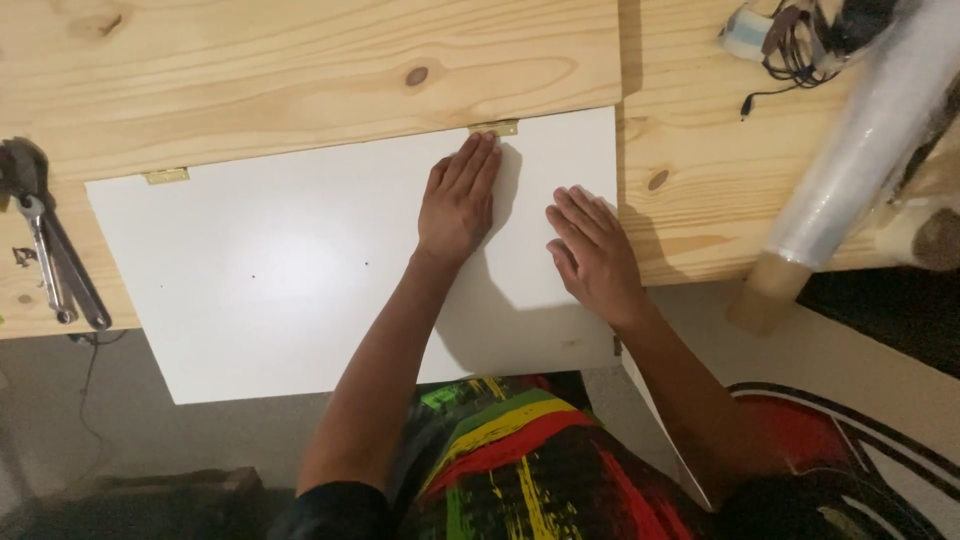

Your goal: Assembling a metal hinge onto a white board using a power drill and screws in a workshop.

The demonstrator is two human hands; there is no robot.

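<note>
A white flat panel [280, 270] lies on a pale wooden workbench [300, 70] and overhangs its near edge. Two brass hinges sit on its far edge, one at the left [165, 176] and one at the right [494, 127]. My left hand [460, 200] rests flat on the panel, fingertips just below the right hinge. My right hand [592, 255] lies flat, fingers together, near the panel's right edge. Neither hand holds anything.
Pliers and a wrench [50, 250] lie at the bench's left edge. A roll of clear plastic film [860, 150] on a cardboard core slants across the right side. Tangled dark cables [800, 50] sit at the top right. Another white board [660, 420] leans below the bench.
</note>
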